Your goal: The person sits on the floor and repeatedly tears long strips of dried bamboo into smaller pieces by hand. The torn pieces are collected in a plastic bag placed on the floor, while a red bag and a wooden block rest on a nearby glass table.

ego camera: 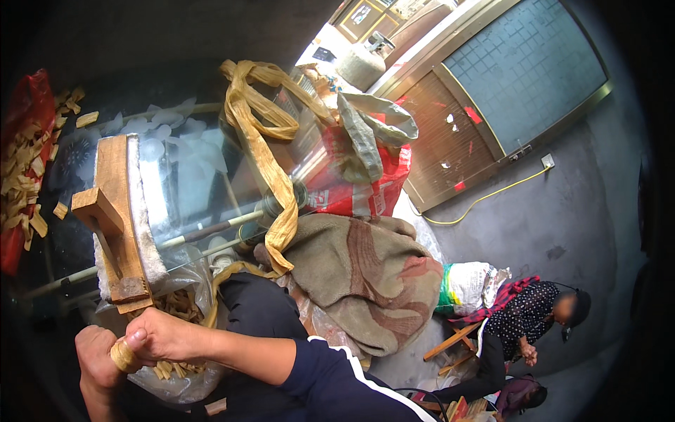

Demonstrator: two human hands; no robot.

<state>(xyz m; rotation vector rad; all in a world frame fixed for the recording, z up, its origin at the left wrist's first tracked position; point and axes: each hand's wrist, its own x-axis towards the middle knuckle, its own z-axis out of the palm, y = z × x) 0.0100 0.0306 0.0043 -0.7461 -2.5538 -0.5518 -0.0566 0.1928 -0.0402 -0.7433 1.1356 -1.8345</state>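
Observation:
My left hand and my right hand meet at the lower left, fingers closed around a small coil of yellow strip. My right thumb presses on the coil. Just above the hands, a wooden block-and-board fixture with a thin metal blade rests on a white fleecy pad. A long, pleated yellow fibrous strip hangs looped over the glass table, its lower end near my dark-trousered knee. Under the fixture, a clear plastic bag holds short yellow pieces.
A red bag of short pieces lies on the glass table at left. Right of my knee is a brown blanket, with a red bag behind it. Two other people sit at lower right near a wooden stool.

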